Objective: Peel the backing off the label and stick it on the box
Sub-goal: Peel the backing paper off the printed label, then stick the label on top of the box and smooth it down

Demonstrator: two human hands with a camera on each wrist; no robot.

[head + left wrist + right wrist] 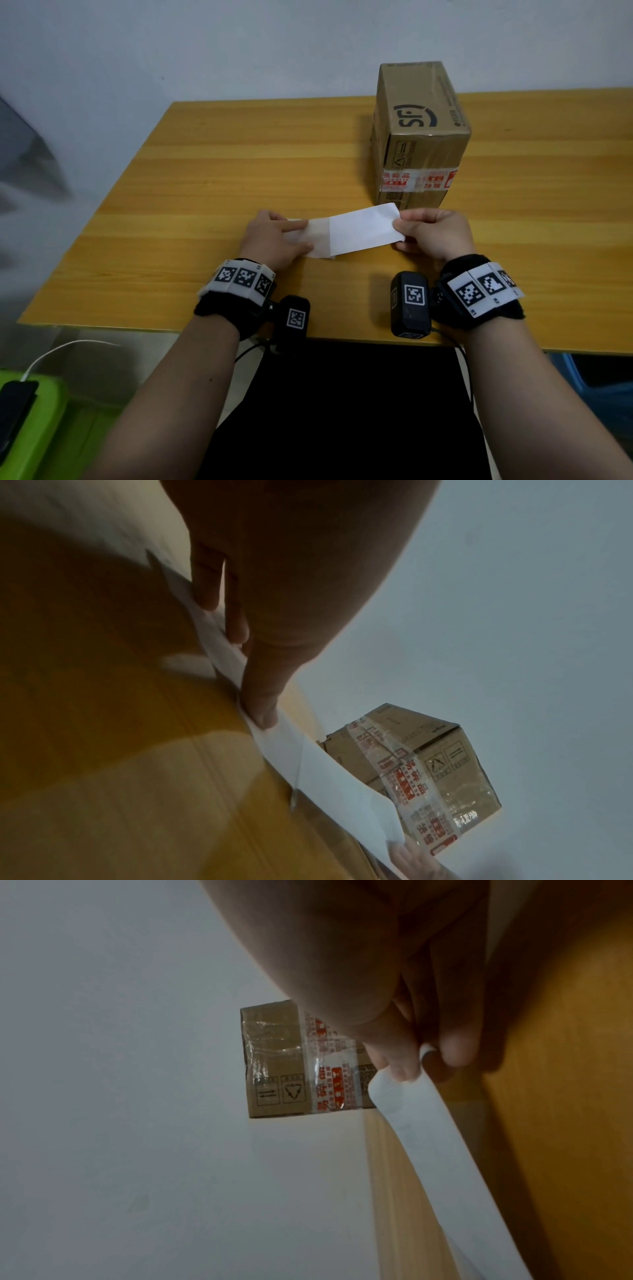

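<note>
A white label (363, 229) is partly peeled from its duller backing (318, 236), which lies flat on the wooden table (205, 171). My left hand (274, 236) presses the backing down with straight fingers and thumb. The right hand (431, 233) pinches the label's right end between thumb (394, 1053) and fingers and holds it raised off the table. The left wrist view shows the label (335, 783) rising away from the pressed backing (222, 642). A taped brown cardboard box (421, 137) stands upright just behind the label, untouched; the box (274, 1069) also shows in the right wrist view.
The table's front edge runs just under my wrists. A green container (34, 428) with a dark phone (13, 404) and a white cable (61, 349) sits low at the left. Something blue (599, 387) lies below the table at the right. A plain wall stands behind.
</note>
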